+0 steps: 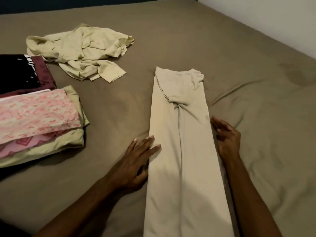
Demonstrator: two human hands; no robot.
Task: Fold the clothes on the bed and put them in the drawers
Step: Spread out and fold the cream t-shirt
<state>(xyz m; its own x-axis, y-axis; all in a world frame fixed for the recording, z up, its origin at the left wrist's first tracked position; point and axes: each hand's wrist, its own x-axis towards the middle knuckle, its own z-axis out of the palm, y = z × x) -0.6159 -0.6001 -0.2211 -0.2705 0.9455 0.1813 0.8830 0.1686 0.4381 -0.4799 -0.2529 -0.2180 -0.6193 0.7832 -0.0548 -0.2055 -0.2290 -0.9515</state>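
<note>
Beige trousers (pixel 181 134) lie flat on bed (pixel 188 31), folded lengthwise leg over leg, waistband far, legs running off near edge. Crumpled pale-yellow garment (pixel 82 52) far left, unfolded. Folded stack (pixel 37 120) at left edge: pink print on top, pale green beneath. Behind it, folded black (pixel 17 72) and maroon (pixel 45 74) pieces.

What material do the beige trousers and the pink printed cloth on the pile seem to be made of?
Beige trousers: seemingly a soft, matte knit, perhaps cotton jersey; they lie limp, with soft creases at the crotch and no sheen. Pink printed cloth: seemingly a thin, light woven cotton, matte; its folded edges look flat and crisp. The exact fibre of either cannot be told.
</note>
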